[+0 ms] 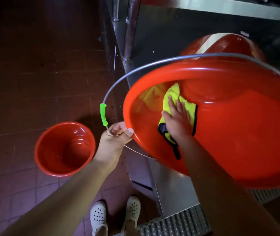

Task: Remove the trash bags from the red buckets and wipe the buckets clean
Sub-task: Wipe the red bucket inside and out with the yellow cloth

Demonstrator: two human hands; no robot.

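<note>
A large red bucket (238, 133) is held tilted toward me at the right. My left hand (117, 135) grips its rim and the wire handle (135, 72), just below the green grip (103, 114). My right hand (178, 120) is inside the bucket, fingers spread flat, pressing a yellow cloth (173, 99) with a dark edge against the inner wall. A smaller red bucket (64, 149) stands upright on the floor at the left, with nothing inside. No trash bag is in view.
A stainless steel unit (170, 188) with metal legs (130, 31) stands right behind the held bucket; its panel mirrors the bucket. A metal floor grate (175, 223) runs along its base. My white clogs (115, 213) stand on the dark red tiled floor (33, 82).
</note>
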